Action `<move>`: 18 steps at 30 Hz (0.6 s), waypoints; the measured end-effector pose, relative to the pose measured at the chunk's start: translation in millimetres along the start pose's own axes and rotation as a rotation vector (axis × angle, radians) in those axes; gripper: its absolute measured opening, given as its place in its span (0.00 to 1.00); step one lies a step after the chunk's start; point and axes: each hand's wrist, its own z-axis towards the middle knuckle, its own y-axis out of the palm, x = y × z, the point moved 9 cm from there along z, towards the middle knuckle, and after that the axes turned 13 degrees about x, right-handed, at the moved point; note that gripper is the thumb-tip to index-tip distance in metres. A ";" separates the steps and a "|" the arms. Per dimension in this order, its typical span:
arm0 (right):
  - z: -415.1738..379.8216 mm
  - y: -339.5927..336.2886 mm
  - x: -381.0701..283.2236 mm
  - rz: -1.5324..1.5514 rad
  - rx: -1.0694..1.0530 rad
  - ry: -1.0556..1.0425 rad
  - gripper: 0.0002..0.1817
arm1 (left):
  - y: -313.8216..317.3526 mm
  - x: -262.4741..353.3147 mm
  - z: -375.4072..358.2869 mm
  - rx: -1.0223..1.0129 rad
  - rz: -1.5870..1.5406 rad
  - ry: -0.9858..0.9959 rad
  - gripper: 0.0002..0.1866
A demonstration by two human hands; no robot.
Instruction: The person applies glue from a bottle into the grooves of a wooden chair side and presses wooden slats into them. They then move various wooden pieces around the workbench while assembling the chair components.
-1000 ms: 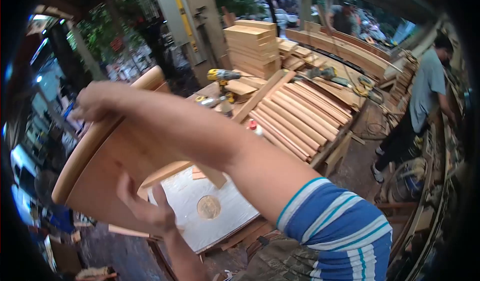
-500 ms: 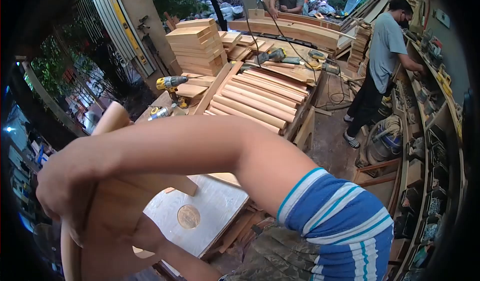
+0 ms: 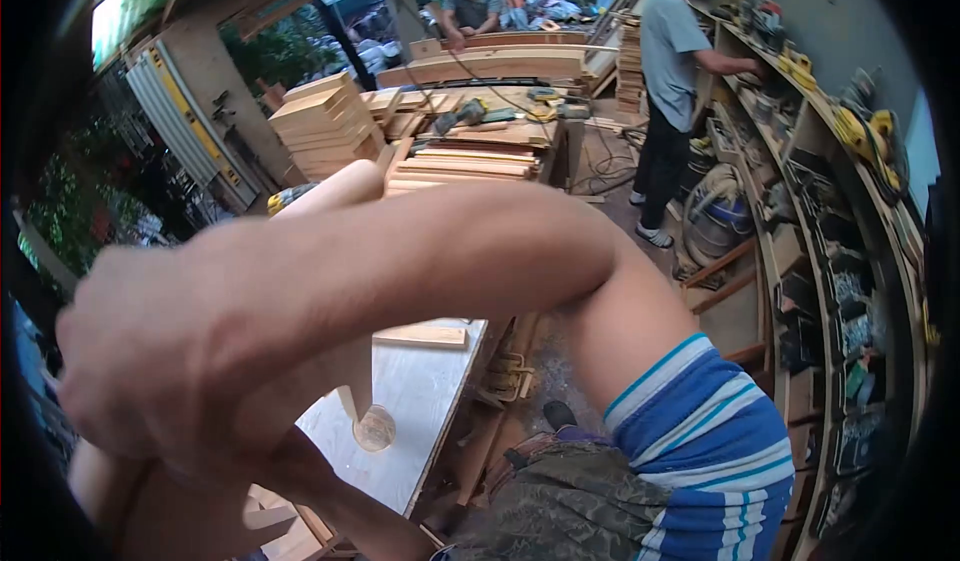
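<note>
My right arm, in a blue and white striped sleeve, reaches across the view. Its hand (image 3: 170, 351) is closed over a wooden piece with rounded bars (image 3: 345, 183) held up at the left. One bar pokes out above my forearm, and a flat tapered part (image 3: 350, 381) hangs over the white board. Lower down, my left hand (image 3: 290, 466) is in shadow against the underside of the same piece, gripping it, with its fingers mostly hidden. Below lies the white board (image 3: 415, 401) with a round wooden patch (image 3: 375, 428).
Rounded wooden bars (image 3: 470, 164) and stacked planks (image 3: 325, 121) lie on the bench ahead. A person in a grey shirt (image 3: 670, 51) stands at the tool shelf on the right; another person (image 3: 472, 11) is behind the far beams. A shop vacuum (image 3: 715, 216) stands on the floor.
My view has swung, so the bench and people sit further left and higher. The wooden piece has turned in my hands, and my right hand has come closer to the camera.
</note>
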 end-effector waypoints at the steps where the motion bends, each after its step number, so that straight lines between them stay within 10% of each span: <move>1: -11.3 -8.1 -0.3 -0.009 0.000 0.030 0.10 | 51.8 53.3 -13.5 0.041 -0.216 -0.058 0.33; 7: -113.0 -68.7 -1.7 -0.154 0.121 0.251 0.09 | 167.0 120.7 -59.8 -0.243 -0.488 -0.265 0.34; 14: -263.3 -125.3 -25.1 -0.309 0.442 0.444 0.07 | 374.4 196.4 -253.0 -1.102 -0.651 -0.434 0.37; 18: -353.3 -138.8 -63.9 -0.536 0.717 0.450 0.06 | 437.4 204.6 -371.7 -1.206 -0.796 -0.630 0.37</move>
